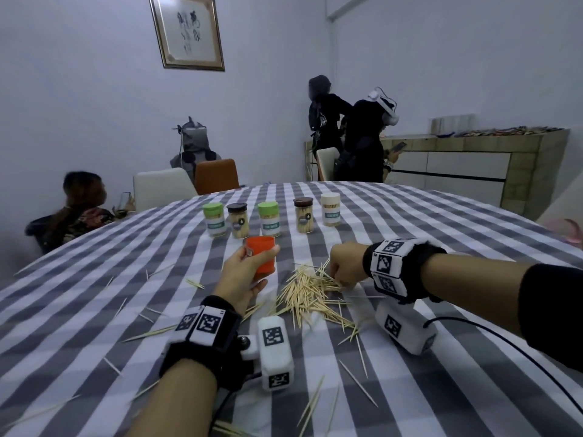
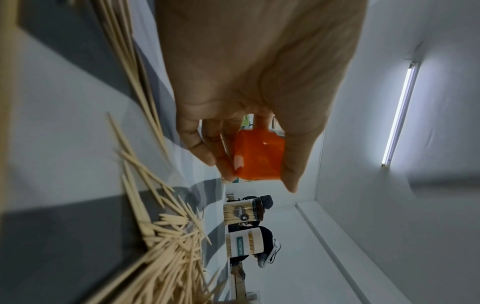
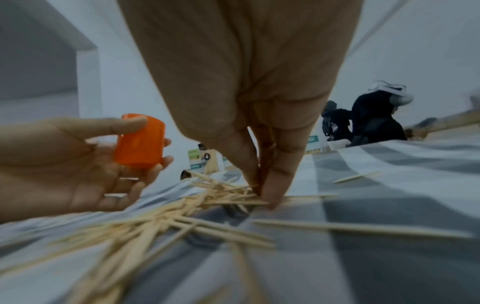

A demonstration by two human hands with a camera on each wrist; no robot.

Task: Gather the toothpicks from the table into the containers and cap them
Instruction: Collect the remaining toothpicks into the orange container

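Five capped toothpick jars (image 1: 271,219) stand in a row at the far side of the checked table (image 1: 473,247), while most of the loose work lies nearer: a heap of toothpicks (image 1: 310,294) in front of the person, with strays scattered well apart across the cloth toward the near edge. The left hand (image 1: 243,279) has its grip wrapped round an orange container (image 1: 262,255), thumb on one side and fingers on the other, holding it off the table just left of the heap. The right hand (image 1: 345,268) is down on the far edge of the heap, its fingertips (image 3: 272,197) drawn together and pinching into the sticks; how many are caught I cannot tell. Several things could go wrong from here. The pinch sits in a crossed tangle, so lifting may drag neighbouring sticks along and flick them further out, adding to the strays. A bunch gripped at odd angles would likely jam across the container's mouth or spill over its rim unless the sticks are lined up first. Whether the mouth faces the right hand I cannot tell; if it is tilted the wrong way, whatever goes in could slide back out. The pointed ends may also prick the fingers if squeezed hard. The flat single sticks on the cloth look hard to pick up and easy to miss.
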